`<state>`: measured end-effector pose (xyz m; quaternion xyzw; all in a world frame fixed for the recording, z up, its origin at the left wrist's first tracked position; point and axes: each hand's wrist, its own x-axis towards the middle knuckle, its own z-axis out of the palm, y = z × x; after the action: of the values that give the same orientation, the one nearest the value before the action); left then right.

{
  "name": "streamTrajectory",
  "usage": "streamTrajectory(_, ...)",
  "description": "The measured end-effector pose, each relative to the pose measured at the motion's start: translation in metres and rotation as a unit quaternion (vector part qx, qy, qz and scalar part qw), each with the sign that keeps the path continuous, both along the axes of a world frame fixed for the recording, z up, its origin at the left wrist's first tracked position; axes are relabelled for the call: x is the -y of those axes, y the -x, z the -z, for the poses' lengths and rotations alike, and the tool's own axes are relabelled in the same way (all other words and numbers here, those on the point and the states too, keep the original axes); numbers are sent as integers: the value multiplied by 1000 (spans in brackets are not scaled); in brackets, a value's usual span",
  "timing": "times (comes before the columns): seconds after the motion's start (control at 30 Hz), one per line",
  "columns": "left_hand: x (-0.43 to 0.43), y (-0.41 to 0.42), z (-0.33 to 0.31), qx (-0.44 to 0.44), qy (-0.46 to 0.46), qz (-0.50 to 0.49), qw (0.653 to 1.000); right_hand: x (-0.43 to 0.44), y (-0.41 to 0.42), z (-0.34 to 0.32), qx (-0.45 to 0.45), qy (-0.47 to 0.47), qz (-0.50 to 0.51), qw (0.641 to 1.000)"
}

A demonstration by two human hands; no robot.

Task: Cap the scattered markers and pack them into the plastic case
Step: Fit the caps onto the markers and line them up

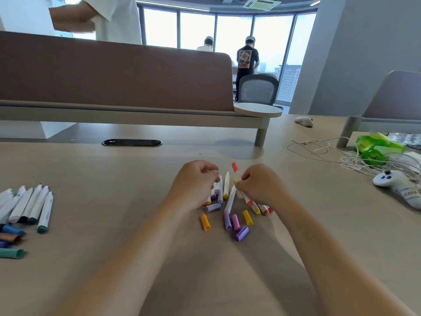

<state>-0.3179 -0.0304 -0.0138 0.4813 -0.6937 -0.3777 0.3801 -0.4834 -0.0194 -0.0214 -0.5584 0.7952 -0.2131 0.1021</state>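
A heap of small white markers (226, 187) with purple, yellow, orange and red ends lies mid-table. Loose caps lie in front of it: an orange cap (205, 222), a yellow cap (247, 217), purple caps (241, 233). My left hand (196, 184) is curled over the heap's left side, its fingers round several markers. My right hand (262, 187) pinches an orange-capped marker (235, 169) that points away from me, with other markers under its palm. No plastic case shows.
Several larger white markers (29, 205) with blue and teal caps (11, 253) lie at the left edge. A white controller (391, 182), tangled white cables (355, 159) and green packaging (376, 144) sit at the right. A brown divider (114, 74) stands behind.
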Motion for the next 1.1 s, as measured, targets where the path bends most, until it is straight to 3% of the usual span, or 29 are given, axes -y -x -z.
streamTrajectory(0.2,-1,6,4,34,7,9,999,9,5,12,-62,-14,39,997)
streamTrajectory(0.5,0,5,4,51,5,5,999,12,-4,15,-102,5,14,995)
streamTrajectory(0.67,1,5,5,55,12,1,998,6,-20,6,-140,-79,18,987)
streamTrajectory(0.97,0,1,4,72,40,11,997,4,-31,7,-146,-98,38,984)
streamTrajectory(1.1,-4,2,4,151,42,90,984,0,-20,1,-54,-70,45,995)
